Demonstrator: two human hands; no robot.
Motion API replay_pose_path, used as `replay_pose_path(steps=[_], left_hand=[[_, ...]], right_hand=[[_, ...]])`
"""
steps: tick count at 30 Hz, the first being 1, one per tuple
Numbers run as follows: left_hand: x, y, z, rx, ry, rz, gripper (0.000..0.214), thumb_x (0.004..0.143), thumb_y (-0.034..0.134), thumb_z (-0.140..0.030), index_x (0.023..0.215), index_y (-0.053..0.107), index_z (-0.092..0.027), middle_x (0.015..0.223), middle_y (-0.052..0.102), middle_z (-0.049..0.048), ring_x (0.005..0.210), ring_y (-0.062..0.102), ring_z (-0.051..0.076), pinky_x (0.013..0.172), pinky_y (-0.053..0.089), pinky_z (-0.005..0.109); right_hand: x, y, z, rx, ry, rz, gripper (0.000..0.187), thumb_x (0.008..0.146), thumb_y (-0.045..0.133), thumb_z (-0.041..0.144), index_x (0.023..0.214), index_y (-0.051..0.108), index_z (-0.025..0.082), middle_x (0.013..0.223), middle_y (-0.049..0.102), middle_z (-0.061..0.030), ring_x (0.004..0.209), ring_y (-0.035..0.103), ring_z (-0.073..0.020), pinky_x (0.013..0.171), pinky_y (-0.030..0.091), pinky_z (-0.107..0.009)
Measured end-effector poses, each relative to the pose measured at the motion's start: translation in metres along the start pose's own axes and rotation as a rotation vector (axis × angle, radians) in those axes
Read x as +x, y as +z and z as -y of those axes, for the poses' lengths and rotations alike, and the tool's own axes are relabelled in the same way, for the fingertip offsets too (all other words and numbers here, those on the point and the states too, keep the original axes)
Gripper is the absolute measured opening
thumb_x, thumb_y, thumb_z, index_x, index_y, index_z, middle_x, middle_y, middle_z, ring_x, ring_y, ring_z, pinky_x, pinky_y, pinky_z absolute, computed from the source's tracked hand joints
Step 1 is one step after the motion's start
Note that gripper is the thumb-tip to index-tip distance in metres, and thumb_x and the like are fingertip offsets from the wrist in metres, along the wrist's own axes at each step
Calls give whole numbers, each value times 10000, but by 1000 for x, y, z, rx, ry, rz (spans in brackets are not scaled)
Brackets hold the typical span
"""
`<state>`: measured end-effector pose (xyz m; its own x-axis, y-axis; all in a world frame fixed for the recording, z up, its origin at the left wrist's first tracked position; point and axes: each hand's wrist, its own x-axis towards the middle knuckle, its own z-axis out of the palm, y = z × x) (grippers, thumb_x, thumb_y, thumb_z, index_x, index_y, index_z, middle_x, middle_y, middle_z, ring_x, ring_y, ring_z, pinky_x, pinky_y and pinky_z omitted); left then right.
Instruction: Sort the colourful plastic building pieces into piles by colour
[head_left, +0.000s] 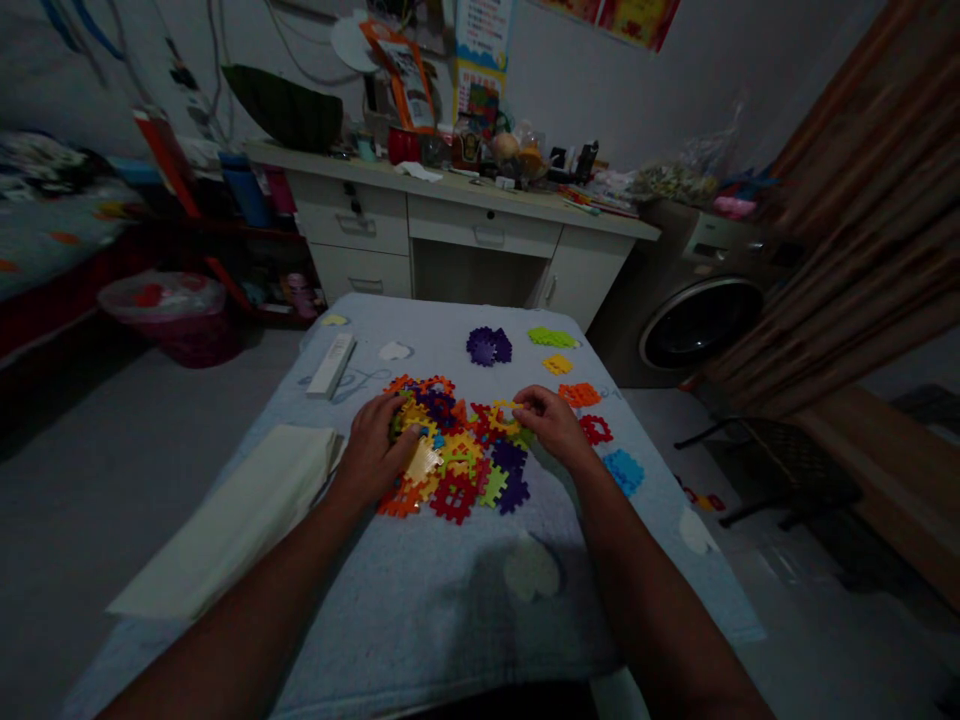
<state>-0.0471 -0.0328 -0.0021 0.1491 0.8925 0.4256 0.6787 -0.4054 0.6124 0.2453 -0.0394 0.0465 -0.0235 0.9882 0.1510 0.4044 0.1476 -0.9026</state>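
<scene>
A mixed pile of toothed plastic building pieces (457, 455), in red, orange, yellow, green and purple, lies on the cloth-covered table. At the pile's left edge rests my left hand (375, 445), fingers and thumb apart over yellow pieces; its fingertips are partly hidden among them. My right hand (553, 422) pinches a yellow toothed piece (504, 418) with an opening in it, at the pile's right side. Sorted by colour beyond and beside the right hand are purple pieces (489, 346), green pieces (553, 338), yellow pieces (557, 364), orange pieces (579, 395), red pieces (596, 429) and blue pieces (623, 471).
A long white box (331, 366) lies at the table's far left. Folded cream cloth or paper (232, 520) is along the left edge. Behind the table stand a cluttered white desk (480, 215) and a washing machine (697, 290). A pink bin (176, 320) is on the floor.
</scene>
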Motion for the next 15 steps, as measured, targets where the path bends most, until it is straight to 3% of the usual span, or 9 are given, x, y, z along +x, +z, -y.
replay_pose_path(steps=[8, 11, 15], left_hand=[[0, 1, 0, 2, -1, 22, 528, 891, 480, -491, 1310, 511, -171, 1338, 534, 155, 1278, 477, 320, 1094, 376, 540], [0, 1, 1, 7, -3, 15, 517, 885, 493, -475, 1317, 511, -190, 1350, 533, 146, 1282, 479, 318, 1095, 379, 538], [0, 3, 3, 11, 8, 10, 513, 888, 493, -464, 1319, 509, -186, 1358, 527, 147, 1294, 472, 315, 1101, 378, 527]], right_hand=[[14, -16, -10, 98, 138, -69, 215, 692, 616, 354, 818, 592, 181, 586, 559, 43, 510, 493, -107, 506, 388, -234], [29, -27, -18, -3, 152, -105, 182, 689, 603, 325, 796, 609, 178, 591, 574, 37, 521, 517, -113, 510, 400, -232], [60, -53, -32, -243, 123, -251, 129, 675, 591, 274, 733, 646, 173, 670, 630, 7, 632, 562, -130, 599, 433, -243]])
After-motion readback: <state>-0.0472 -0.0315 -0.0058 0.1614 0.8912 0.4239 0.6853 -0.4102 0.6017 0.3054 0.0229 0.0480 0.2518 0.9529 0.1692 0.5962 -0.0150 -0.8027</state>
